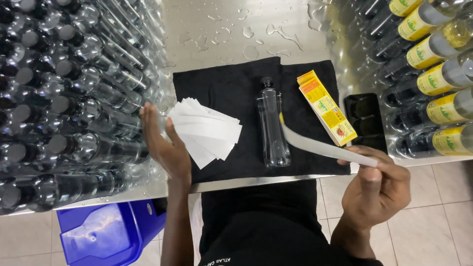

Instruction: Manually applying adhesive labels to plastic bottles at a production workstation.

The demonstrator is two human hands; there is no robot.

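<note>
On a wet steel table [221, 29] over tiled floor [433, 226], the right hand [377, 189] is pinching a strip [320, 146]; the left hand [165, 145] is lying open beside the slips [207, 129].

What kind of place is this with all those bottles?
Probably a small bottling or labelling workstation. Stacks of unlabelled clear bottles fill one side of a wet metal table, bottles with yellow labels lie on the other, and the right hand holds a label strip.
</note>
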